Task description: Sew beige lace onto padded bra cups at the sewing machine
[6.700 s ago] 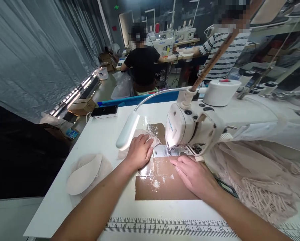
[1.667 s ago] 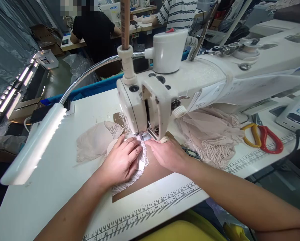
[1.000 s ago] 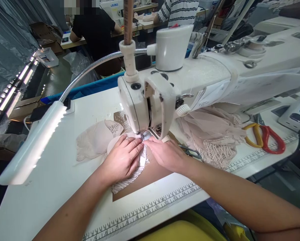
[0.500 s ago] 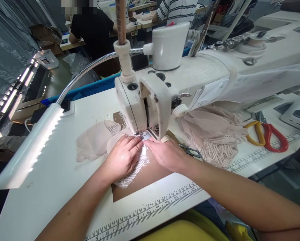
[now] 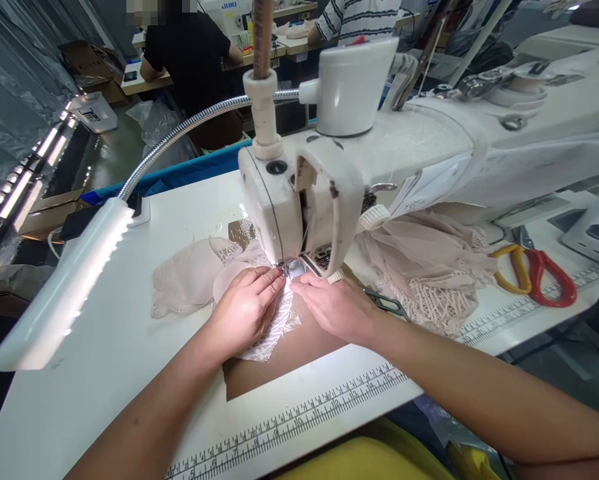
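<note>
left hand [image 5: 252, 300]: fingers outstretched and close together, laid flat upon a lace piece [image 5: 278, 327]; no pinch is visible. right hand [image 5: 332, 303]: fingertips gathered at the cloth's edge, thumb side hidden, so whether they grip it cannot be told.

the lace piece lies beneath the left fingers, the nearer hand, and at 8 o'clock from the right fingertips. its long axis runs from the presser foot [image 5: 285, 269], at 1 o'clock, down toward 7 o'clock. the piece is pale, openwork and brightly lit, with a ragged lower end; its upper part is covered by the hand.

outward: a smooth rounded pad [image 5: 224, 277] shows at 10 o'clock of the left hand, with a sheer beige cup [image 5: 182, 270] beyond; any join to the lace is hidden. below lies a brown sheet [image 5: 312, 340]; above, at 12 o'clock, the sewing machine [image 5: 267, 203]. at 3 o'clock lie a beige garment [image 5: 424, 267] and scissors [image 5: 552, 280].
</note>
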Demonstrator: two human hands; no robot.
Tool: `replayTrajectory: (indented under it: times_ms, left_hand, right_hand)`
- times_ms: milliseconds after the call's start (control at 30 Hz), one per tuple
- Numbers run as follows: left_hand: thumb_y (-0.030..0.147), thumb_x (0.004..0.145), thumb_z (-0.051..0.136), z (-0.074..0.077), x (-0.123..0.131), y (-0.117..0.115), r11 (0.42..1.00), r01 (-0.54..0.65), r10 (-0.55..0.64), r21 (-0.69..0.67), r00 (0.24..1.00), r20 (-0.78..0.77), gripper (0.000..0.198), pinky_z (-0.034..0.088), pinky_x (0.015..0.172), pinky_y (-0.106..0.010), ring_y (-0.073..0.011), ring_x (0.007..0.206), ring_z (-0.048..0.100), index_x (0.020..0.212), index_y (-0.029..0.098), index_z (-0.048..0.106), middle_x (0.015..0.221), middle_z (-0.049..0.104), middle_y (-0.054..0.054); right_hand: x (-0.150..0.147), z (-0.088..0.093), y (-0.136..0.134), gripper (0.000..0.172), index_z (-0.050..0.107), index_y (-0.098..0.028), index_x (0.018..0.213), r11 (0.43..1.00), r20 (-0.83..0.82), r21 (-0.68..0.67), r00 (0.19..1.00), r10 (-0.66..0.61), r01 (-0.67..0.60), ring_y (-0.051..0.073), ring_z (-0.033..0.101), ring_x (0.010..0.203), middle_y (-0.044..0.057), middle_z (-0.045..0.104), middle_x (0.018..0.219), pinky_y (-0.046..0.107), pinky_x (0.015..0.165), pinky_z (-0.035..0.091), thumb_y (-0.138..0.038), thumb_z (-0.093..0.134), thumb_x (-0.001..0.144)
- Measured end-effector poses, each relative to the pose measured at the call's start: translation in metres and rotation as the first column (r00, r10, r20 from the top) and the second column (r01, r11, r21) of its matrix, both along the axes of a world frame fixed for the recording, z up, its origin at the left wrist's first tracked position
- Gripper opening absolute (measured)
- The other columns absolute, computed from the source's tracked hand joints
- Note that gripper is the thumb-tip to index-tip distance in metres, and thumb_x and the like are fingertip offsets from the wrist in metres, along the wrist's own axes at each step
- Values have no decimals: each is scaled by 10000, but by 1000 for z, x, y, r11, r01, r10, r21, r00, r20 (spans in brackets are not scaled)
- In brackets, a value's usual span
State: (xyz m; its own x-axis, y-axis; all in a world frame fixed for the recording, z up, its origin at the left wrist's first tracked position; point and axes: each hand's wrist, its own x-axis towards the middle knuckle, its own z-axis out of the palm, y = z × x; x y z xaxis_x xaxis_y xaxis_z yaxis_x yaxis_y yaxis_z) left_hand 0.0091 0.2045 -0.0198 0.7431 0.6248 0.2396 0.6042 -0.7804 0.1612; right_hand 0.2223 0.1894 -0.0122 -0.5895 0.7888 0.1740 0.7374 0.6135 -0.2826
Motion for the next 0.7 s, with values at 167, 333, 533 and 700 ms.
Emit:
replayTrajectory:
  times_ms: [167,333,533,700]
  left_hand:
    - [208,938,447,1,-1,2,1000,-26,26,4,999,-24,327,482,933,-465,-287,1109,545,1216,106,586,1217,638,-146]
    - [274,934,450,6,-4,-1,999,-37,37,-4,996,-84,376,449,961,-495,-325,1164,509,1242,98,575,1278,589,-167]
    - [346,924,475,10,-7,-5,1000,21,-22,-8,994,-103,419,428,971,-514,-345,1212,476,1262,115,565,1337,550,-161]
    - [256,926,484,8,-10,-6,994,106,-105,8,994,-38,380,436,976,-477,-297,1195,500,1277,127,551,1317,586,-121]
  right_hand:
    - [-2,0,1,275,669,-167,1069,999,2,-33,1000,-31,32,147,452,678,60,647,883,259,590,313,-123,481,873]
    - [0,-2,2,296,661,-183,1100,1000,-8,-18,1000,-24,24,146,434,667,50,644,874,261,580,294,-127,491,864]
    - [3,-2,0,267,673,-188,1046,996,-11,50,997,72,-71,138,397,654,26,604,822,280,576,249,-111,511,848]
    - [2,-3,-2,259,674,-179,1040,993,29,85,997,76,-78,144,388,663,28,562,788,293,582,228,-108,491,870]
